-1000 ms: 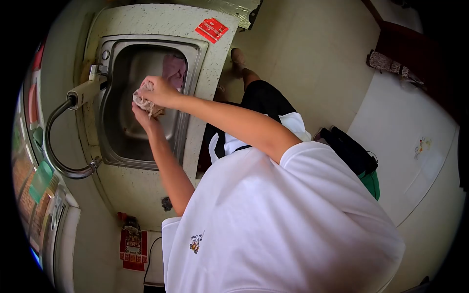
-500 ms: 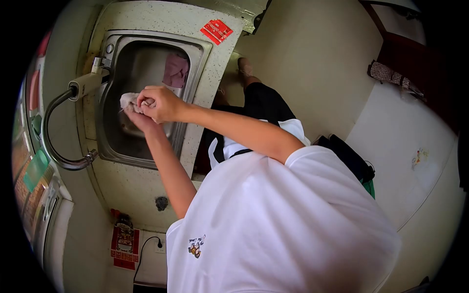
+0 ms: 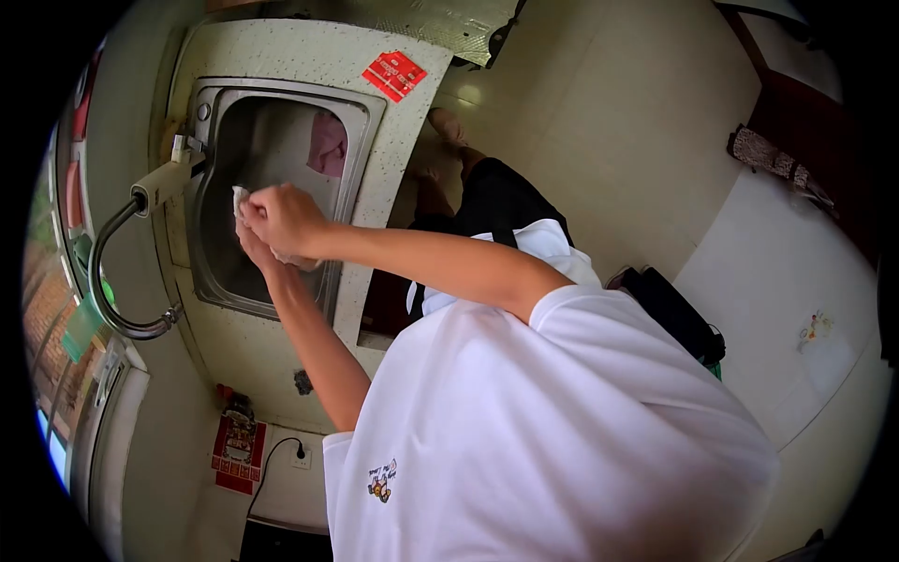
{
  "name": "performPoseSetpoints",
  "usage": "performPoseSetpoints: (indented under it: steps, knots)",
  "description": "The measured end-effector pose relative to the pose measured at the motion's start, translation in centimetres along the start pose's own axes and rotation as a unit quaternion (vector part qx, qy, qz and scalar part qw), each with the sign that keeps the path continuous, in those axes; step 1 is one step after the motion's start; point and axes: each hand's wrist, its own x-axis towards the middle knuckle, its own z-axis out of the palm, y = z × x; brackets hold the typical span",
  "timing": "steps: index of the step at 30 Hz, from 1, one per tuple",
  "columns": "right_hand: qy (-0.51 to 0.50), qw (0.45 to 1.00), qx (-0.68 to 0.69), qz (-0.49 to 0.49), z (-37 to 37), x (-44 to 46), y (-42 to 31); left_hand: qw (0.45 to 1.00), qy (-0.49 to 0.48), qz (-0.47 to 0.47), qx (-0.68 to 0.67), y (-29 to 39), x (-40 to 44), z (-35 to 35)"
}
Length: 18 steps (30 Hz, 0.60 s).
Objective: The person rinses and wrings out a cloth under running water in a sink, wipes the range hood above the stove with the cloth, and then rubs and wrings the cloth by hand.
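Observation:
Both hands are together over the stainless steel sink (image 3: pixel 367 159), gripping a wet-looking whitish cloth (image 3: pixel 238 200). My right hand (image 3: pixel 288 221) is a closed fist on top, nearer my body. Beneath and to its left, my left hand (image 3: pixel 253 245) is also closed around the cloth, with its fingers mostly hidden. A small end of the cloth sticks up beyond the fists, and another bit shows below my right wrist. In the basin's upper right lies a mauve cloth (image 3: pixel 327 145), apart from both hands.
A faucet (image 3: pixel 167 185) with a curved metal spout (image 3: pixel 96 267) stands left of the sink. On the speckled counter (image 3: pixel 412 112) lies a red packet (image 3: pixel 394 75). A dark lump (image 3: pixel 302 382) sits on the counter's lower part. A black plug (image 3: pixel 300 451) is in a wall socket.
The whitish cloth was bunched between my hands; now it is gripped tighter, with less of it showing. My right fist has turned and moved slightly down. The whole view has shifted a little.

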Motion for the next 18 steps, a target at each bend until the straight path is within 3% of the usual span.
performPoseSetpoints:
  steps: [2,7,9,12,16,18]
  knots:
    - [0.027,0.985,0.002,0.171,0.0,2.5,1.5,0.95,0.3,0.03,0.084,-0.1,-1.1,7.9]
    - [-0.002,0.989,0.02,0.145,-2.2,2.6,0.9,0.931,0.319,0.06,0.169,-0.9,-2.0,7.4]
    - [-0.007,0.993,0.017,0.118,-2.8,1.8,0.2,0.95,0.275,0.014,0.144,-0.5,-2.0,8.1]
    - [-0.03,0.995,0.033,0.092,-3.6,1.2,-1.2,0.95,0.306,0.011,0.063,-0.5,-2.0,9.4]
    - [-0.037,0.994,0.092,0.053,-4.0,1.2,-2.3,0.982,0.186,-0.022,0.008,-2.8,-3.8,6.8]
    - [-0.071,0.994,0.065,-0.044,-4.3,1.1,-2.4,0.972,0.23,-0.028,0.038,-4.1,-4.3,7.1]
